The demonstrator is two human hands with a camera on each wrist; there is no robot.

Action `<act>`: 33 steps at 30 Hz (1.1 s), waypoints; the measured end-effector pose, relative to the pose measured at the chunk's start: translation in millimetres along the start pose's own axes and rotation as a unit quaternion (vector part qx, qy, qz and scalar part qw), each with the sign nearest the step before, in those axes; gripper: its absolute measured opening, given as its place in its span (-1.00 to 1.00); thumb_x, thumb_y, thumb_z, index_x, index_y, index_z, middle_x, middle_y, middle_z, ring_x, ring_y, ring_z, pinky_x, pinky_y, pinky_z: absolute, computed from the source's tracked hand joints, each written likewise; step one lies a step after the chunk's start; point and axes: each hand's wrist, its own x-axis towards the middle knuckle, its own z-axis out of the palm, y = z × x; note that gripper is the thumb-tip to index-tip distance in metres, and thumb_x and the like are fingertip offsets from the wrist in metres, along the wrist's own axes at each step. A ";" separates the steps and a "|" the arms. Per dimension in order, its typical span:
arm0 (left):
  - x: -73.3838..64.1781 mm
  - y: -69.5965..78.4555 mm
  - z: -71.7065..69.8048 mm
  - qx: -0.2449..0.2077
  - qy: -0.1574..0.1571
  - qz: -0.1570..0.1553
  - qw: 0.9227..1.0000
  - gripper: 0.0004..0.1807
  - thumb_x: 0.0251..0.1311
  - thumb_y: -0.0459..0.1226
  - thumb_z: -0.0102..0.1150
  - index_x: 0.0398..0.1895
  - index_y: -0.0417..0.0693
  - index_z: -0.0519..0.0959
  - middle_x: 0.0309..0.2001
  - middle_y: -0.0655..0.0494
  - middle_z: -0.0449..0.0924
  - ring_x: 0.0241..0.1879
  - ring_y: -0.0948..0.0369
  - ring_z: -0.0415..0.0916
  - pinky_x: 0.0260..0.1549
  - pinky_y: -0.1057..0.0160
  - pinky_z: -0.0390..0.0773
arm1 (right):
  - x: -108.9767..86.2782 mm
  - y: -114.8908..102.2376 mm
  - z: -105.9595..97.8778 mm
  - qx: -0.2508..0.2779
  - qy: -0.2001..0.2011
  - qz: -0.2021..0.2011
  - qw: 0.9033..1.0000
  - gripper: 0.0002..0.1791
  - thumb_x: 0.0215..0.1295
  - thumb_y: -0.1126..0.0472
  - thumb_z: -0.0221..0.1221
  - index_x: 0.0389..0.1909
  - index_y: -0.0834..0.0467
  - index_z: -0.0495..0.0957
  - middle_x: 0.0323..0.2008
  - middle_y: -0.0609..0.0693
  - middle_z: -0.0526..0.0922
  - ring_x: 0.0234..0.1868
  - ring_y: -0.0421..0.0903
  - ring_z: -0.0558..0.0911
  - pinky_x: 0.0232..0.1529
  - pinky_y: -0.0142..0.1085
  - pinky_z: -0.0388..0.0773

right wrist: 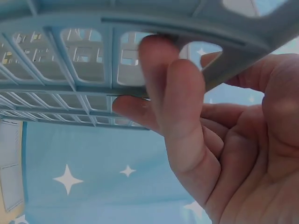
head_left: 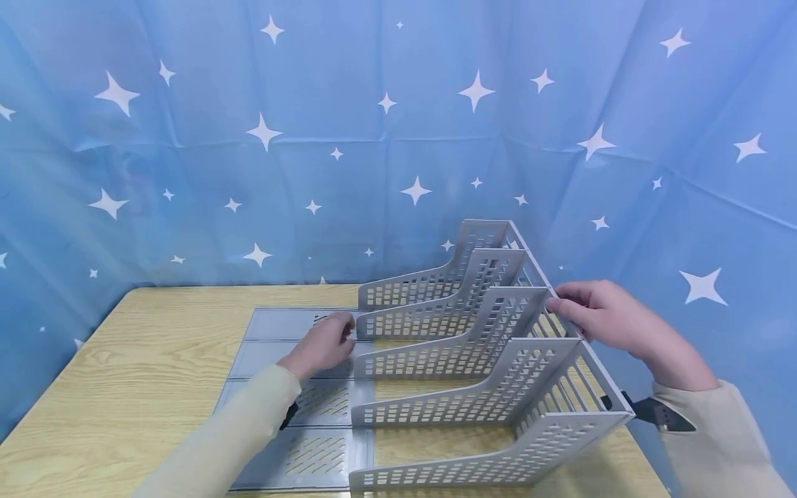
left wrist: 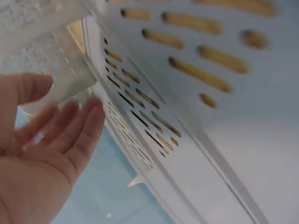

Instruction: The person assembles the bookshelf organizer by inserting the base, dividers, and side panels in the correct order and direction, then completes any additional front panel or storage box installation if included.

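A grey plastic file rack (head_left: 498, 394) stands on the wooden table, its several perforated dividers upright and joined to a slatted back frame at the right. Flat grey slotted panels (head_left: 268, 470) lie side by side at the dividers' low left ends. My left hand (head_left: 324, 346) is over these panels near the divider ends; in the left wrist view its fingers curve loosely with nothing between them. My right hand (head_left: 610, 315) grips the top of the back frame, and the right wrist view shows its bent fingers (right wrist: 184, 116) against the frame's bars.
The wooden table (head_left: 124, 373) extends left of the panels, and its right edge runs below the rack's back. Behind it hangs a blue curtain (head_left: 349, 69) with white stars. A dark strap (head_left: 663, 413) is on the right wrist.
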 end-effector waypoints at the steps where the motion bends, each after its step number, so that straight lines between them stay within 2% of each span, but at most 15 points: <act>1: 5.0 -0.6 1.0 0.000 0.011 -0.012 1.000 -0.79 0.40 -0.36 0.20 0.04 -0.21 0.62 -0.11 -0.04 0.67 -0.14 0.09 0.63 -0.15 0.04 0.65 | 2.4 -0.2 1.0 0.010 -0.007 0.011 1.000 -0.76 0.62 0.16 0.04 -0.10 0.24 0.59 -0.67 -0.12 0.34 -0.67 -0.19 0.40 -0.55 -0.29 0.33; 4: 15.4 -5.1 6.0 0.006 0.022 -0.024 0.999 -0.94 0.45 -0.32 0.20 -0.16 -0.15 0.62 -0.21 -0.01 0.67 -0.25 0.10 0.63 -0.26 0.10 0.63 | 9.1 1.1 6.3 0.037 -0.020 0.031 0.999 -0.69 0.66 0.10 -0.01 -0.03 0.28 0.55 -0.64 -0.06 0.40 -0.59 -0.11 0.51 -0.42 -0.28 0.37; 5: 17.5 -6.6 7.4 0.012 0.024 -0.019 0.999 -0.91 0.45 -0.32 0.19 -0.27 -0.11 0.61 -0.30 0.04 0.65 -0.33 0.14 0.60 -0.34 0.14 0.60 | 10.7 2.0 8.6 0.044 -0.020 0.030 0.998 -0.69 0.67 0.11 -0.03 -0.05 0.28 0.55 -0.64 -0.04 0.42 -0.58 -0.09 0.53 -0.40 -0.27 0.38; 7: 20.6 -10.1 10.1 0.026 0.030 -0.010 0.999 -0.71 0.46 -0.33 0.19 -0.50 -0.03 0.48 -0.50 0.15 0.52 -0.51 0.21 0.44 -0.47 0.22 0.44 | 12.4 3.9 12.4 0.052 -0.017 0.030 0.998 -0.70 0.68 0.16 -0.06 -0.05 0.29 0.55 -0.64 -0.02 0.46 -0.56 -0.09 0.55 -0.39 -0.27 0.38; 9: 22.2 -12.7 11.0 0.031 0.036 0.001 0.999 -0.63 0.46 -0.34 0.19 -0.58 -0.01 0.40 -0.59 0.18 0.39 -0.57 0.23 0.30 -0.52 0.25 0.32 | 12.2 4.6 13.6 0.054 -0.012 0.028 0.998 -0.68 0.67 0.20 -0.10 0.03 0.32 0.57 -0.63 0.00 0.49 -0.57 -0.09 0.55 -0.40 -0.26 0.39; 17: 24.9 -14.5 9.1 0.005 0.033 0.011 0.999 -0.58 0.45 -0.32 0.22 -0.63 -0.01 0.36 -0.62 0.19 0.34 -0.57 0.24 0.28 -0.50 0.27 0.30 | 11.2 4.0 11.6 0.053 -0.003 0.027 0.998 -0.67 0.65 0.25 -0.11 0.04 0.37 0.57 -0.63 0.01 0.51 -0.57 -0.11 0.58 -0.42 -0.27 0.44; 27: 27.3 -11.1 11.1 0.054 0.035 0.031 0.997 -0.56 0.42 -0.33 0.24 -0.65 -0.02 0.33 -0.63 0.16 0.34 -0.57 0.22 0.28 -0.45 0.21 0.35 | 8.7 2.2 8.8 0.047 -0.001 0.009 0.999 -0.72 0.63 0.30 -0.08 0.00 0.35 0.58 -0.67 -0.02 0.51 -0.60 -0.13 0.60 -0.45 -0.28 0.48; 30: 26.4 -9.7 8.3 0.051 0.020 0.026 0.998 -0.64 0.40 -0.40 0.23 -0.61 -0.04 0.46 -0.57 0.15 0.48 -0.53 0.23 0.36 -0.43 0.19 0.43 | 7.0 -0.1 7.4 0.042 -0.003 0.008 0.999 -0.74 0.62 0.30 -0.06 0.00 0.35 0.57 -0.69 -0.03 0.51 -0.63 -0.12 0.58 -0.48 -0.28 0.47; 33: 28.3 -8.7 3.4 0.039 0.007 0.002 0.999 -0.78 0.33 -0.48 0.16 -0.47 -0.08 0.63 -0.45 0.12 0.62 -0.45 0.22 0.47 -0.39 0.16 0.52 | 5.9 -2.4 6.9 0.043 -0.007 0.020 0.999 -0.74 0.62 0.29 -0.05 0.01 0.35 0.57 -0.69 -0.03 0.51 -0.63 -0.12 0.56 -0.50 -0.27 0.45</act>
